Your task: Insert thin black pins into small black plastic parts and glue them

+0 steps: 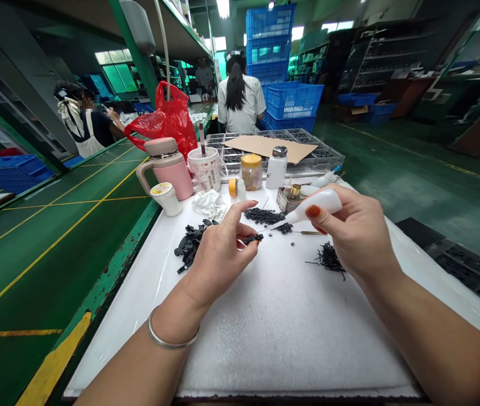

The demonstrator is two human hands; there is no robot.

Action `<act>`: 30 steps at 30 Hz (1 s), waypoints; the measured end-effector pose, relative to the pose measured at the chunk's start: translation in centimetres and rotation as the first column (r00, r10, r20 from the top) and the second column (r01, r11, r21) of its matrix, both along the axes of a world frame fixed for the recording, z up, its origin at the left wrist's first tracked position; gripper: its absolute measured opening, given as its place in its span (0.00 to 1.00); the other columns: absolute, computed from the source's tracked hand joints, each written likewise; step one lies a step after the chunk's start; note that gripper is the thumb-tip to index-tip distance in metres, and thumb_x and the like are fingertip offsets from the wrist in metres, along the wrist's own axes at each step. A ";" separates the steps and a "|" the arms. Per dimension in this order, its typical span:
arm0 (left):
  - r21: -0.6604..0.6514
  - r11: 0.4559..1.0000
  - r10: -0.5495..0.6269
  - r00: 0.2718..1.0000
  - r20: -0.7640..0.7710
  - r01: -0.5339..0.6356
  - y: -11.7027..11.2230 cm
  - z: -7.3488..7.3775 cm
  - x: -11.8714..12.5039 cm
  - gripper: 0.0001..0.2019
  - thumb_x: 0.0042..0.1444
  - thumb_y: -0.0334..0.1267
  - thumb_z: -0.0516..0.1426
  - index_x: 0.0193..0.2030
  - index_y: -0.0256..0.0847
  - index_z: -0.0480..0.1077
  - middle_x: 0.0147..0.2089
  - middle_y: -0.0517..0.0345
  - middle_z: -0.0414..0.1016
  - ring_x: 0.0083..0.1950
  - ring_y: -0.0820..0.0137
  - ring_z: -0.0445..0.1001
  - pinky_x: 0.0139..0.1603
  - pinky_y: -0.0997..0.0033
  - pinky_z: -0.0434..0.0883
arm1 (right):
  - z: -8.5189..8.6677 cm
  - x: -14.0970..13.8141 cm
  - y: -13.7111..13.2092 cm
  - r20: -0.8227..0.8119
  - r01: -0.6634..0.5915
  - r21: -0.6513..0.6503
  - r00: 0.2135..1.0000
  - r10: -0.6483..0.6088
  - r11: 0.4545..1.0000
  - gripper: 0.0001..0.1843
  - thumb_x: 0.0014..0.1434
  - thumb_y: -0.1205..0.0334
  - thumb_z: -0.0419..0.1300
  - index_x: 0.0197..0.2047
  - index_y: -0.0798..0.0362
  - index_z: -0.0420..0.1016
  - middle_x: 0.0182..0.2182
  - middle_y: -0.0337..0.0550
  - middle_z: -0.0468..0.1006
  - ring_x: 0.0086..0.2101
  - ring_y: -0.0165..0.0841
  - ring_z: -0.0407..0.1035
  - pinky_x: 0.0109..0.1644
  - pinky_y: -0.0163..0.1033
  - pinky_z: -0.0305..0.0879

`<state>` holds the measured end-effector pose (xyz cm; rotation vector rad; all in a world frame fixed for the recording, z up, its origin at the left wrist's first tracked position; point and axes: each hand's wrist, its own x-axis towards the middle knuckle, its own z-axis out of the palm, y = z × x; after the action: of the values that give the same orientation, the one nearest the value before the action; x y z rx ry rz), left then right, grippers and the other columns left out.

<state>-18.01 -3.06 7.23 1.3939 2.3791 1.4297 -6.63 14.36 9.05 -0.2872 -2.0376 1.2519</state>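
Note:
Between the thumb and fingers of my left hand (223,248) is a small black plastic part (253,239). My right hand (360,234) grips a white squeeze bottle (318,206), tilted so its thin nozzle points down to the left at the black part. I cannot tell whether the tip touches it. Behind the nozzle lies a pile of small black rings (263,216), with a few loose ones nearby. Left of my left hand is a heap of black plastic pieces (191,242). Thin black pins (330,258) lie in a bunch beside my right hand.
A pink thermos mug (174,172), a white tub (166,199), a lidded cup (205,169), a yellow-capped jar (251,172) and a white bottle (277,168) stand along the back. A green conveyor belt (53,237) runs at left. Co-workers sit beyond, near stacked blue crates (293,101).

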 end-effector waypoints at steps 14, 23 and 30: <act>-0.036 0.999 -0.006 1.000 0.001 0.006 -0.1 0.1 0.0 0.30 0.50 0.29 0.56 0.61 0.49 0.60 0.37 0.62 0.78 0.33 0.71 0.74 0.40 0.72 0.70 | -0.2 0.1 0.2 0.036 -0.003 -0.033 0.999 0.005 0.999 0.16 0.55 0.47 0.63 0.33 0.54 0.75 0.24 0.39 0.66 0.24 0.26 0.56 0.26 0.34 0.50; -0.287 0.906 -0.218 0.924 0.314 0.311 0.1 -1.1 -1.0 0.07 0.47 0.33 0.59 0.34 0.40 0.75 0.29 0.57 0.75 0.30 0.69 0.72 0.30 0.73 0.67 | -0.5 -0.8 0.9 -0.055 -0.062 -0.375 0.998 0.044 0.925 0.19 0.53 0.46 0.64 0.29 0.54 0.67 0.24 0.38 0.64 0.24 0.25 0.56 0.27 0.33 0.52; -0.360 0.899 -0.231 0.968 0.099 0.251 0.1 -1.1 -1.1 0.10 0.45 0.38 0.63 0.37 0.46 0.79 0.40 0.55 0.75 0.32 0.70 0.70 0.33 0.72 0.67 | -1.1 -1.7 0.8 -0.038 -0.096 -0.523 0.995 0.089 0.847 0.21 0.50 0.48 0.66 0.27 0.55 0.64 0.23 0.37 0.64 0.23 0.24 0.56 0.24 0.32 0.51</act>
<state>-19.14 -2.92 6.09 1.4585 2.1949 0.8877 -8.28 15.20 7.95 -0.4354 -1.6752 1.8605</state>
